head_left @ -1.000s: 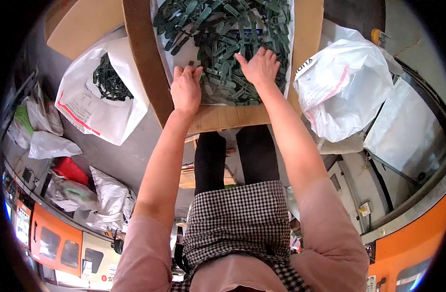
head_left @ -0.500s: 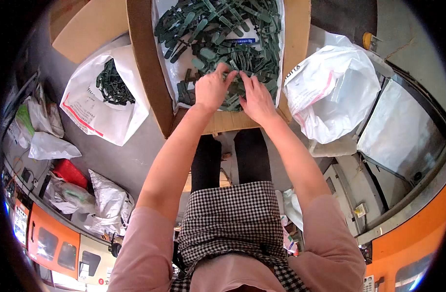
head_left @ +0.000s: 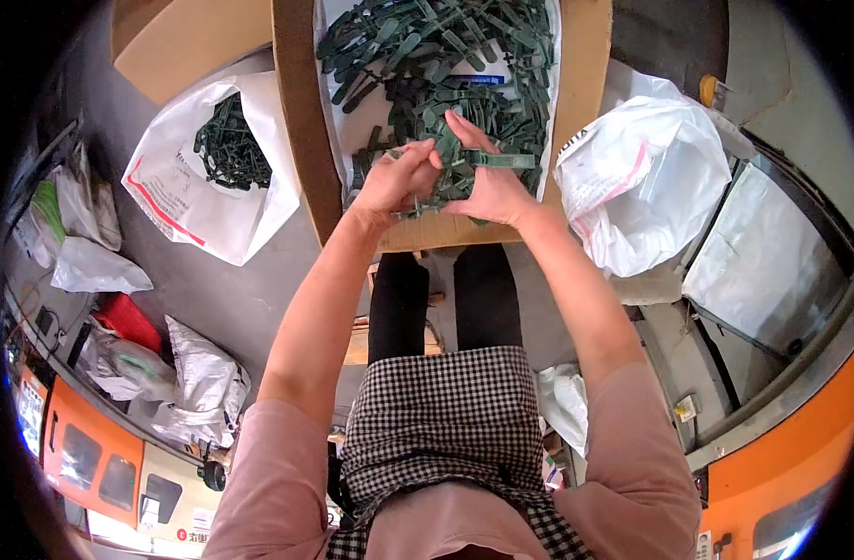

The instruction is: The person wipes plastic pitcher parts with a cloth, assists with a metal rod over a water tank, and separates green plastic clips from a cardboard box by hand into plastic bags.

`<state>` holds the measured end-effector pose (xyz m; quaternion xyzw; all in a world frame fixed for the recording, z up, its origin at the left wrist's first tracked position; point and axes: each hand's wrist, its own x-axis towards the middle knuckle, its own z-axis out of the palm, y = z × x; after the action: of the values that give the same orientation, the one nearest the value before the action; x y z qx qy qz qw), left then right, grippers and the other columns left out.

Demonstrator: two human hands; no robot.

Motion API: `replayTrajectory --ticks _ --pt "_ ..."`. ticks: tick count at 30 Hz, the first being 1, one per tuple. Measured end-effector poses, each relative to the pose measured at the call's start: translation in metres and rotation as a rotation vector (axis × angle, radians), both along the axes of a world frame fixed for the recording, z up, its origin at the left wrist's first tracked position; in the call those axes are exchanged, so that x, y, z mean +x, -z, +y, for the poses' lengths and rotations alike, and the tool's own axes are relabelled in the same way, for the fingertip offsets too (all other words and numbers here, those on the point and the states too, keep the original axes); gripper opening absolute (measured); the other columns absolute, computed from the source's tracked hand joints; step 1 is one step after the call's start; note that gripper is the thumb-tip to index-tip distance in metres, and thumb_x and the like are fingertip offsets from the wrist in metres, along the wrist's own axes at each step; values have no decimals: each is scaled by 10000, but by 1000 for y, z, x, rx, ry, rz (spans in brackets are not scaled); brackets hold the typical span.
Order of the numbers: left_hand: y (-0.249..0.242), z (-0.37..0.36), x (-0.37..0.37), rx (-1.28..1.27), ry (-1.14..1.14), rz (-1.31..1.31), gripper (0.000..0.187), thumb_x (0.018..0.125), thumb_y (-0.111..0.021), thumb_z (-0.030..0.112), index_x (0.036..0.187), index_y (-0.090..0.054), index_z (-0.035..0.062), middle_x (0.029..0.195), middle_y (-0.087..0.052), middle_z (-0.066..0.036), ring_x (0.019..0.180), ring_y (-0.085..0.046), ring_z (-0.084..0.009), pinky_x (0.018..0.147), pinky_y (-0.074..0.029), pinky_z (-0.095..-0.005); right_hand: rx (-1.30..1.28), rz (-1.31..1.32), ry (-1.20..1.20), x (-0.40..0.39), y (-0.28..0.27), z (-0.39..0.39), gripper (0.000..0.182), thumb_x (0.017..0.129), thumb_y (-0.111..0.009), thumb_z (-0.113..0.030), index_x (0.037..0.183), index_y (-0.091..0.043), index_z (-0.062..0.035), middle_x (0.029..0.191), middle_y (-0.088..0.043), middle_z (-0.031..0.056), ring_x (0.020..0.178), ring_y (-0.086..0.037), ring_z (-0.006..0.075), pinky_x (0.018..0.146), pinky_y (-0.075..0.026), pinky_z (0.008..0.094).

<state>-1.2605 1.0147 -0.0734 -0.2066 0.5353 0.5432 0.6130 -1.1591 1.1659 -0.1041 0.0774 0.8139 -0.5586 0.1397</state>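
Note:
A cardboard box [head_left: 301, 112] with a white liner holds a heap of dark green plastic pieces [head_left: 427, 47], flat strips with rounded ends. Over the near part of the heap, my left hand [head_left: 397, 182] is closed with fingers curled, and bits of green plastic show at its edges. Close beside it, my right hand [head_left: 495, 191] has its thumb and forefinger wide apart around green pieces. One longer green strip [head_left: 503, 161] lies across that hand, seemingly held in it. The palms and part of the grip are hidden.
To the left, a white sack [head_left: 156, 191] contains more dark green pieces [head_left: 229, 149]. An open white plastic bag [head_left: 669, 177] stands right of the box. A blue-and-white label [head_left: 483, 78] shows among the pieces. Orange machines [head_left: 89, 457] stand at the lower edges.
My hands have drawn slightly nearer to me. The left fingers have curled in, while the right thumb and forefinger have spread, with a green strip now across the right hand. The view has shifted slightly.

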Motion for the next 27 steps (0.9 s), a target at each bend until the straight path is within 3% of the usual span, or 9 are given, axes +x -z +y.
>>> replayTrajectory --ticks 3,10,16,18,20,21,24,25,27 --pt "17 -10 8 141 -257 -120 310 979 -415 300 718 -460 138 522 -271 70 490 -265 -91 462 -216 -236 -33 44 6 -8 -1 -7 1090 544 -845 -233 1435 -218 -211 1475 -234 105 1331 -290 322 1098 -278 441" --pt "11 -26 1 284 -87 -328 308 971 -463 262 693 -445 131 505 -277 64 475 -269 -66 425 -204 -238 283 193 -166 -27 10 3 651 581 -774 -59 1155 -498 -194 1449 -308 66 1309 -353 307 1068 -340 432" --pt "-1 -25 -12 184 -315 -121 318 974 -455 274 702 -480 111 507 -293 75 460 -248 -69 425 -200 -233 30 5 -55 -29 1 -5 438 616 -743 -92 1022 -580 -69 1177 -590 120 1098 -558 301 942 -454 373" --pt "14 -29 -8 30 -121 132 273 957 -481 253 741 -522 92 495 -391 12 471 -400 -138 428 -300 -284 374 -375 -132 -28 -11 -13 441 667 -722 -216 1056 -596 -50 1016 -647 164 959 -616 337 851 -494 398" --pt "18 -24 8 -259 409 1406 146 920 -520 182 830 -582 85 599 -537 -76 606 -567 -247 508 -423 -347 480 -456 -192 -27 -13 -33 463 734 -700 -317 1060 -574 -15 894 -660 198 867 -637 355 778 -514 423" --pt "0 -27 1 -167 729 1487 76 877 -553 124 907 -610 83 765 -616 -127 773 -617 -314 633 -490 -365 522 -487 -193 -29 -16 -42 468 737 -704 -328 1045 -568 -3 882 -658 206 858 -639 358 767 -516 428" --pt "-15 -39 -5 -149 592 1487 109 852 -563 50 948 -613 65 816 -623 -132 765 -626 -305 661 -496 -345 578 -507 -32 -30 -27 -61 465 745 -708 -357 992 -563 10 793 -659 199 798 -647 365 736 -523 432" --pt "-21 -50 -14 -215 428 1519 138 811 -593 49 938 -629 91 830 -633 -121 767 -630 -295 660 -498 -349 466 -655 -2 -34 -30 -59 628 754 -702 -415 1166 -500 13 1009 -618 262 963 -612 373 808 -508 444" --pt "-37 -86 -43 -354 134 1558 181 796 -602 19 948 -650 104 832 -639 -117 745 -633 -273 658 -495 -334 455 -569 59 -16 -14 -58 734 759 -696 -442 1260 -411 13 1149 -525 282 1061 -548 390 862 -478 463"
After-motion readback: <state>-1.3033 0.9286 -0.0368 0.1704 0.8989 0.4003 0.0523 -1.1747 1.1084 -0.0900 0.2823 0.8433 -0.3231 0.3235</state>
